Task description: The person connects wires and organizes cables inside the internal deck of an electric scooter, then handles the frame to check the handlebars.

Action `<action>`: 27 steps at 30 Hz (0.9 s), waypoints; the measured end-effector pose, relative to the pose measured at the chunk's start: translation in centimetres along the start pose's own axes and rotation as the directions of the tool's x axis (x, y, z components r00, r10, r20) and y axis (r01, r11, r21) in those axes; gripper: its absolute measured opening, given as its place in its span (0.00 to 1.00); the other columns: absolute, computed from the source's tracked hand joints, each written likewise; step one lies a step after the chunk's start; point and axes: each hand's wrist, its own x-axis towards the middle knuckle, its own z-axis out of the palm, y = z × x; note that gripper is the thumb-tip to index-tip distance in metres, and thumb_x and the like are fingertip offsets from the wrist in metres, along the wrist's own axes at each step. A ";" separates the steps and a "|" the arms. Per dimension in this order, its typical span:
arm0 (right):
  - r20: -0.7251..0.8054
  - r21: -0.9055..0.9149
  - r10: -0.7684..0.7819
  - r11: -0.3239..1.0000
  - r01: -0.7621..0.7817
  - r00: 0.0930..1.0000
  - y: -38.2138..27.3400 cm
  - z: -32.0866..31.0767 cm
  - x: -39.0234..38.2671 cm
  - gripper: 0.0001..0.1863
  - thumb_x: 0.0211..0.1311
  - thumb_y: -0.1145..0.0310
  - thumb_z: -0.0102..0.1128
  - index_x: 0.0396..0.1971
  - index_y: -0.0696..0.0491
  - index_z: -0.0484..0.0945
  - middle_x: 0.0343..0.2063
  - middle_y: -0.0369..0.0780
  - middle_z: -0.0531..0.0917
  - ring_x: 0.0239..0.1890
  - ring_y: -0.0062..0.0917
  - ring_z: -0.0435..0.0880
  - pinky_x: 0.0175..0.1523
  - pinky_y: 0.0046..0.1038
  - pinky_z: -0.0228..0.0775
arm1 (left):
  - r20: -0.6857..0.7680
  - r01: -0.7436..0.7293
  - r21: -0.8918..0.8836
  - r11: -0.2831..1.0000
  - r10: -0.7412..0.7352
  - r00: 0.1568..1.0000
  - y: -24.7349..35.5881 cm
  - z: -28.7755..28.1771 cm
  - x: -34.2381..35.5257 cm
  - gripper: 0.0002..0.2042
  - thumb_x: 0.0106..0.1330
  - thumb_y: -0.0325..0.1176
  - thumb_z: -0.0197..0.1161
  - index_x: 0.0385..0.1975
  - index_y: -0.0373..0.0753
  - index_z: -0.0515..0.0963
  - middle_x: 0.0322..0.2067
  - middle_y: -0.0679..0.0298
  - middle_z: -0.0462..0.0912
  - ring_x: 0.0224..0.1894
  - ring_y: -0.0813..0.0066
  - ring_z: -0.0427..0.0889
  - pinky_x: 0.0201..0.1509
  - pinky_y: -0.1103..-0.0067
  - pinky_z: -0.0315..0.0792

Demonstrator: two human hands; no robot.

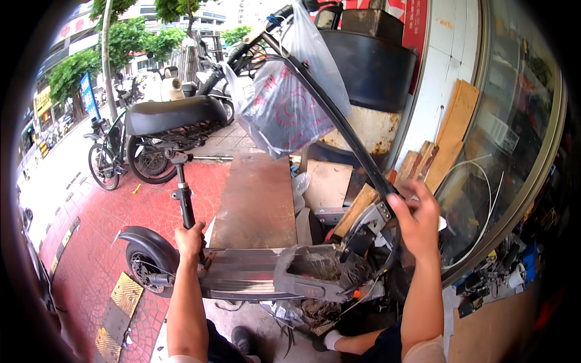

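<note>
An electric scooter (254, 272) with a grey deck stands across in front of me, its rear wheel (145, 260) at the left. My left hand (190, 241) grips the base of the black seat post (183, 193), which carries a black saddle (172, 115). My right hand (416, 224) clasps the lower part of the slanted black steering stem (339, 121). A clear plastic bag (284, 103) hangs from the handlebar at the top. The deck's front end is open, with dirt and loose wires showing.
A brown metal ramp plate (257, 199) lies behind the deck. Wooden boards (451, 139) lean on a white tiled wall at the right, beside a rusty black drum (369, 78). Parked bicycles (112, 151) stand at the left on red paving. A glass shopfront (514, 151) curves along the right.
</note>
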 end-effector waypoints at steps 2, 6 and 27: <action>0.066 -0.283 -0.141 0.947 0.154 0.988 1.2 2.4 4.8 0.36 0.62 0.52 0.79 0.61 0.62 0.79 0.52 0.52 0.86 0.58 0.48 0.85 0.66 0.43 0.75 | 0.036 -0.002 -0.037 0.999 0.003 0.999 0.2 -0.6 0.2 0.12 0.66 0.30 0.73 0.27 0.38 0.74 0.16 0.68 0.75 0.14 0.77 0.74 0.17 0.76 0.68; 0.279 -0.329 0.078 0.944 0.019 0.957 7.0 6.2 11.5 0.46 0.57 0.42 0.80 0.65 0.61 0.77 0.59 0.57 0.85 0.65 0.49 0.83 0.70 0.43 0.73 | 0.102 0.023 -0.047 0.999 -0.018 0.995 0.6 0.6 0.2 0.11 0.67 0.29 0.73 0.28 0.36 0.76 0.16 0.67 0.75 0.14 0.77 0.74 0.17 0.76 0.67; -0.068 -0.621 0.353 0.717 -0.317 0.933 -1.3 6.9 3.3 0.20 0.62 0.62 0.76 0.49 0.57 0.81 0.32 0.48 0.88 0.37 0.44 0.89 0.47 0.43 0.78 | 0.399 -0.098 -0.030 0.995 0.102 0.911 0.0 4.0 7.5 0.11 0.67 0.30 0.73 0.28 0.37 0.76 0.18 0.68 0.76 0.16 0.78 0.75 0.21 0.76 0.71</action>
